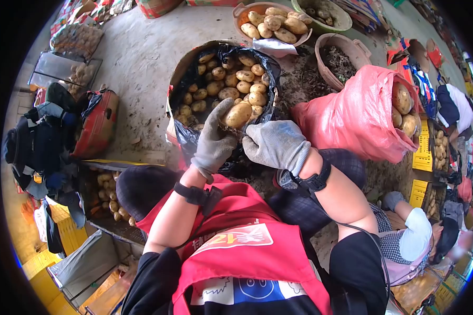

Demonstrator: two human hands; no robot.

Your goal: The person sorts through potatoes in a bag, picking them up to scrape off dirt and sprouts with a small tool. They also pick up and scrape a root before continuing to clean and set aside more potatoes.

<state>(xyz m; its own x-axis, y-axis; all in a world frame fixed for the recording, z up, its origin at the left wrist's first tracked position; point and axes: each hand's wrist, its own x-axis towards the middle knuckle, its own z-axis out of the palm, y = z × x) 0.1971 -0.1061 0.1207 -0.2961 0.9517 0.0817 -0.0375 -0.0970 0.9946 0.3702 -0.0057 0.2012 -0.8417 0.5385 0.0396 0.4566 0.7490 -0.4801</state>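
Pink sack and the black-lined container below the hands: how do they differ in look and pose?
The pink sack is tilted, with its mouth facing the right of the picture; the black-lined container stands upright, open at the top.
The sack shows a pink outer surface, while the container shows black plastic around its inside.
Only a few potatoes show at the sack's mouth; many show in the container.
Both hold potatoes.
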